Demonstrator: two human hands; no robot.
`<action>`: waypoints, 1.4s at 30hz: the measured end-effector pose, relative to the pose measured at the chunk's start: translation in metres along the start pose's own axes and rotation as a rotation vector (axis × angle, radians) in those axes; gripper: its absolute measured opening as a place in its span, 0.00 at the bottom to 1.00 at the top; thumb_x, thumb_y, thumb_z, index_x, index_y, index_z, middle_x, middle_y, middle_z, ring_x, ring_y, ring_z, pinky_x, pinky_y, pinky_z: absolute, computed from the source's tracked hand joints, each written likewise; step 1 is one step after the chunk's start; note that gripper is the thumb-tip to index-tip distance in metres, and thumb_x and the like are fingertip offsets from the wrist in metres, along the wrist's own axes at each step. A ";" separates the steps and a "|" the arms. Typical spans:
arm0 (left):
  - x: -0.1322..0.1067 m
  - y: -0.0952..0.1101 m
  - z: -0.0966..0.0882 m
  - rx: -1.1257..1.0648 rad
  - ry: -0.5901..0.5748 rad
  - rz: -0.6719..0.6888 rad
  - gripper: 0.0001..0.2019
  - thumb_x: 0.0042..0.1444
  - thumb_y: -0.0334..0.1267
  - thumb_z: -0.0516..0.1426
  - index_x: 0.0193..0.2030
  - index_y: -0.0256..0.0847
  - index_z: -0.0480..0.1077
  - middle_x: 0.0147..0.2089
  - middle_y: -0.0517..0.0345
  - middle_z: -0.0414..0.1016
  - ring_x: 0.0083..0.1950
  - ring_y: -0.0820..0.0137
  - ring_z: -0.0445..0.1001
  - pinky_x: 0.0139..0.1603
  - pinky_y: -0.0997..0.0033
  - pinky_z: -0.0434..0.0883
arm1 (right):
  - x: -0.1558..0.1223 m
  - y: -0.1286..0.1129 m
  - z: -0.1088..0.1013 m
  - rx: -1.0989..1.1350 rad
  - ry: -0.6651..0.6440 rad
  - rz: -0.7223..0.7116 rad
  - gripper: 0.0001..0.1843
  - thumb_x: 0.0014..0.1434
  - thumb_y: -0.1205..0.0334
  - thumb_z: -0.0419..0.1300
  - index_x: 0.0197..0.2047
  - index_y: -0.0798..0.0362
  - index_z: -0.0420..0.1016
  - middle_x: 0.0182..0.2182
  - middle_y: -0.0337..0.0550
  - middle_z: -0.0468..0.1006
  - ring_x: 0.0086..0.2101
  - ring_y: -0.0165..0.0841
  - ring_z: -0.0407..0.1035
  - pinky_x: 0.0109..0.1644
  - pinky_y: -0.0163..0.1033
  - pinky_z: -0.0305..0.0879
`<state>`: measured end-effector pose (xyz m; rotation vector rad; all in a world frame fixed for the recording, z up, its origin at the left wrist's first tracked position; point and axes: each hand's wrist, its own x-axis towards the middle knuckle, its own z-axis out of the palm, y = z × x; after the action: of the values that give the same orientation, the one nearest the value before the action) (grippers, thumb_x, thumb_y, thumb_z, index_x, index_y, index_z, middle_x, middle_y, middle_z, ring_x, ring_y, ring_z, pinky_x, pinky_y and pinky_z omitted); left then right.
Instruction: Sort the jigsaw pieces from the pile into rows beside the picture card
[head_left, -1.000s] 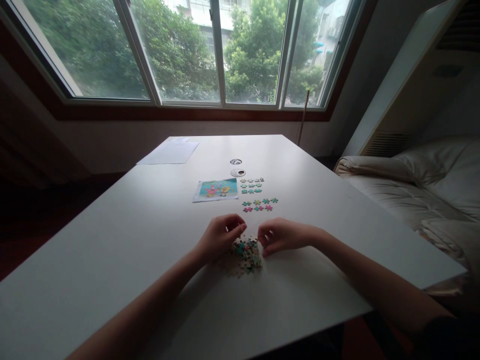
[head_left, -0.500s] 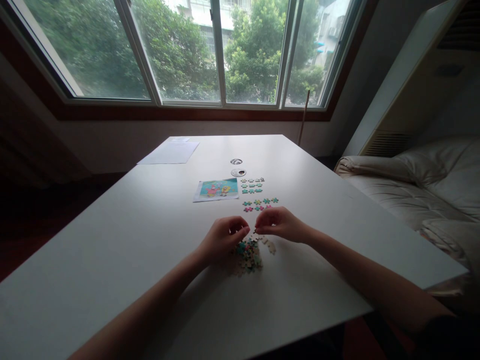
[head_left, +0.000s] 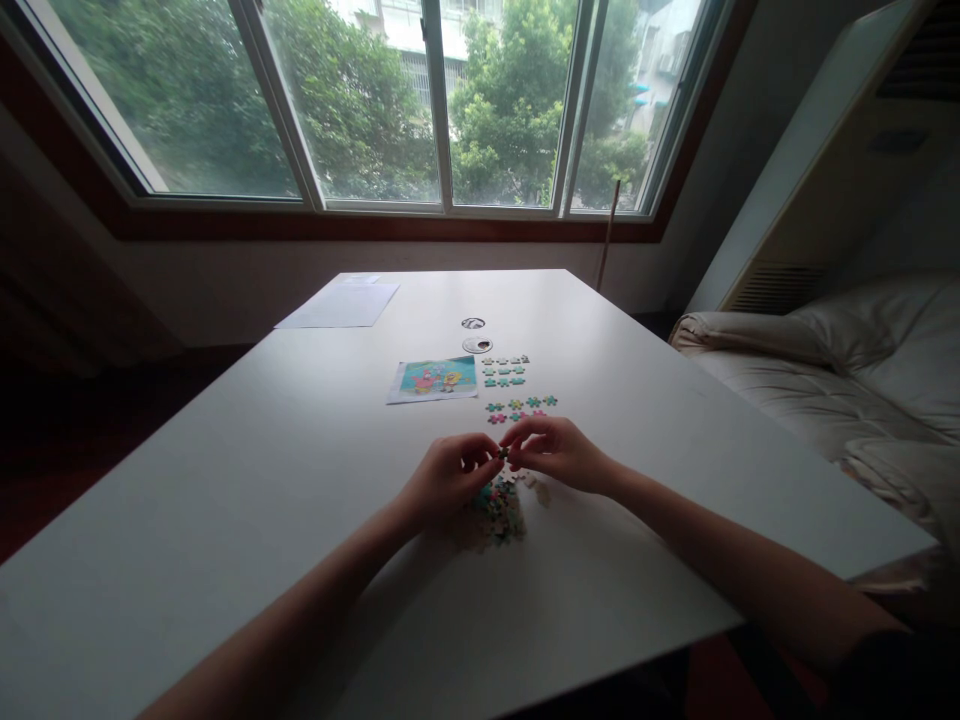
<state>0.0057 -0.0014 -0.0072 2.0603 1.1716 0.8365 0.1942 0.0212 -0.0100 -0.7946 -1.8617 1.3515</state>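
Observation:
My left hand [head_left: 456,472] and my right hand [head_left: 553,452] meet over the near middle of the table, fingertips pinched. Between them is a small dark puzzle piece [head_left: 503,453], with the fingertips of both hands closed on it. Just below lies a heap of jigsaw pieces [head_left: 501,518], mixed coloured and pale, its left side partly hidden by my left hand. A few pale pieces [head_left: 537,488] lie under my right hand. Beyond my hands, more puzzle pieces [head_left: 516,404] are laid out in short rows, green, yellow and pink.
Left of the rows lies a cartoon picture sheet [head_left: 438,378]. Two round flat items [head_left: 477,345] are behind it, and white paper [head_left: 341,305] rests at the far left of the white table [head_left: 247,450]. A sofa [head_left: 795,350] stands to the right.
My right hand has moved left to meet my left hand. The small dark piece is now between the fingertips of both hands. The rows and the heap look unchanged.

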 end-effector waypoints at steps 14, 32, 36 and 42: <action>0.000 -0.005 0.001 -0.048 -0.003 0.002 0.11 0.54 0.41 0.52 0.31 0.35 0.70 0.23 0.62 0.67 0.23 0.77 0.61 0.23 0.80 0.59 | -0.003 -0.004 -0.001 -0.393 0.047 -0.171 0.12 0.51 0.58 0.60 0.36 0.56 0.71 0.30 0.42 0.75 0.27 0.26 0.69 0.32 0.33 0.67; 0.001 -0.004 0.000 -0.094 -0.003 -0.019 0.11 0.54 0.41 0.53 0.30 0.35 0.69 0.24 0.61 0.67 0.25 0.76 0.63 0.25 0.78 0.60 | -0.006 -0.003 -0.003 -0.732 0.059 -0.307 0.12 0.53 0.57 0.59 0.40 0.52 0.68 0.32 0.39 0.75 0.28 0.26 0.67 0.34 0.32 0.63; 0.001 -0.005 0.000 -0.112 -0.009 -0.024 0.10 0.54 0.40 0.53 0.30 0.35 0.69 0.24 0.61 0.67 0.26 0.76 0.63 0.25 0.78 0.60 | -0.006 -0.003 -0.003 -0.757 0.056 -0.321 0.13 0.53 0.56 0.59 0.41 0.52 0.68 0.32 0.39 0.75 0.28 0.26 0.67 0.34 0.33 0.63; 0.000 -0.005 0.001 -0.110 -0.010 -0.026 0.11 0.54 0.40 0.52 0.29 0.35 0.69 0.24 0.61 0.67 0.26 0.75 0.63 0.25 0.78 0.60 | -0.007 -0.003 -0.003 -0.797 0.066 -0.348 0.12 0.54 0.55 0.58 0.39 0.52 0.69 0.31 0.39 0.75 0.28 0.26 0.67 0.34 0.32 0.62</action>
<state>0.0042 0.0008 -0.0110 1.9539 1.1194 0.8582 0.2005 0.0168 -0.0075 -0.8120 -2.3599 0.3365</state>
